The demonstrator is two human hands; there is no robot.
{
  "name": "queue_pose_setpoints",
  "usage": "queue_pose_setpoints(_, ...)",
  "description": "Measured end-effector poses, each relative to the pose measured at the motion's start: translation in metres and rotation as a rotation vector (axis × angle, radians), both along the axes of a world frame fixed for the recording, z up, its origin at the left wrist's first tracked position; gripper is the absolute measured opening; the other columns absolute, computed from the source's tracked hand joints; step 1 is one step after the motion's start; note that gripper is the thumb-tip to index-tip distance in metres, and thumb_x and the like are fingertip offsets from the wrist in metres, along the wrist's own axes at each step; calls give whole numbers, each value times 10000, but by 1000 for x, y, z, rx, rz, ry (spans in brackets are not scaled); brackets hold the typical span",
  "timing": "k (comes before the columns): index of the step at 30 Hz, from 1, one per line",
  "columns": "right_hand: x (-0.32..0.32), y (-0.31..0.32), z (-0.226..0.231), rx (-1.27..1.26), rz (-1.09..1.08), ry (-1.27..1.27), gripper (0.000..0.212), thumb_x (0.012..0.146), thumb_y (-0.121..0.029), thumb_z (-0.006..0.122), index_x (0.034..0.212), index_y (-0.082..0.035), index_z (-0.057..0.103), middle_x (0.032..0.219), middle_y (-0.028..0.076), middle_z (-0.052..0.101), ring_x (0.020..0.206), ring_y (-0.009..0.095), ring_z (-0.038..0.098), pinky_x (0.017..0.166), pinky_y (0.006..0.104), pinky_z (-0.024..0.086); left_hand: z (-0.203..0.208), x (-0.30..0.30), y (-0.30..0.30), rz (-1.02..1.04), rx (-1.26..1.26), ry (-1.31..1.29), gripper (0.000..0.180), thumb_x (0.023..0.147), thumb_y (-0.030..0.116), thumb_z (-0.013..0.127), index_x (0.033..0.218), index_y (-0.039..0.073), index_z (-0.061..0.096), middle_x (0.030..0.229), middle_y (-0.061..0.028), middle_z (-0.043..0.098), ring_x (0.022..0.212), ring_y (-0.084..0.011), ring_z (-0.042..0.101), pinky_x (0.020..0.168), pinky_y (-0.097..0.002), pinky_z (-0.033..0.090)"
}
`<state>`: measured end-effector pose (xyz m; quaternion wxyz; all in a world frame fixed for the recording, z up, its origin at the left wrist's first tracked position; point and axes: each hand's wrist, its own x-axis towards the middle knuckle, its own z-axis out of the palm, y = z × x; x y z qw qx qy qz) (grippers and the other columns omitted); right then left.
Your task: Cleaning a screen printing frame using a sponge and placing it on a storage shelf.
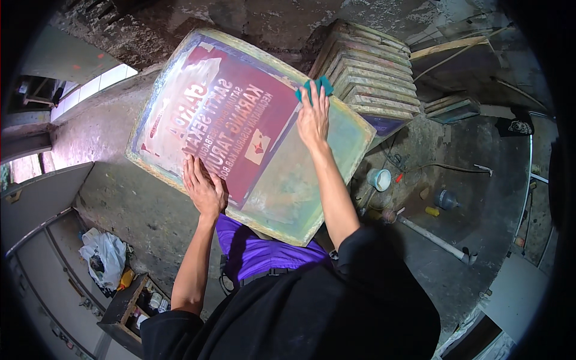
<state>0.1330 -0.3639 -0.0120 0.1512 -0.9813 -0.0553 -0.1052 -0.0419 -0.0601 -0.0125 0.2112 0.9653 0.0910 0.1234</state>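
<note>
A large screen-printing frame [270, 204] leans tilted in front of my legs, its mesh partly dark red with mirrored lettering and partly greenish. A pale, whitish film covers the mesh's left part. My right hand [313, 120] presses a teal scouring pad [323, 87] against the frame near its upper right edge, fingers stretched over the pad. My left hand [204, 187] lies flat on the frame's lower left side, fingers spread and holding nothing. Both forearms reach up from black sleeves.
Behind the frame to the right stands a stack of wooden-edged screens [375, 78]. A white bucket [379, 179], a hose and a white pipe [429, 234] lie on the floor at right. At lower left are a plastic bag [105, 258] and a wooden box [129, 309] of bottles.
</note>
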Motion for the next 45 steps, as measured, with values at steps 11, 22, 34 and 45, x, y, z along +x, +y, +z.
queue_pose_setpoints(11, -12, -2, 3, -62, -14, 31, 574, 886, -38, 630, 1455, -58, 562, 1656, 140, 361, 1553, 405, 271, 1266, 532, 243, 1, 1, 0, 3, 1, 0, 640, 930, 174, 603, 1522, -5, 438, 1626, -166, 408, 1533, -351, 330, 1262, -520, 243)
queue_pose_setpoints(22, -24, 13, -3, -48, -36, 20, 593, 891, -58, 628, 1477, -89, 543, 1656, 141, 360, 1550, 410, 275, 1268, 554, 223, 1, 2, 0, -17, 29, -24, 638, 930, 169, 603, 1520, -9, 438, 1626, -172, 405, 1529, -360, 334, 1262, -521, 247)
queue_pose_setpoints(34, -14, 37, -5, 69, -243, -54, 572, 889, -14, 612, 1455, -39, 529, 1659, 138, 353, 1552, 416, 269, 1271, 565, 211, 5, 5, -1, -24, 32, -23, 600, 969, 176, 573, 1520, -14, 435, 1606, -187, 422, 1517, -377, 345, 1256, -518, 250)
queue_pose_setpoints(45, -16, 48, -7, 88, -66, -20, 610, 910, -64, 617, 1499, 28, 489, 1665, 188, 346, 1567, 429, 233, 1280, 549, 179, 5, 3, -2, -18, 35, -23, 596, 963, 170, 576, 1512, -18, 440, 1603, -189, 424, 1515, -379, 347, 1257, -521, 247)
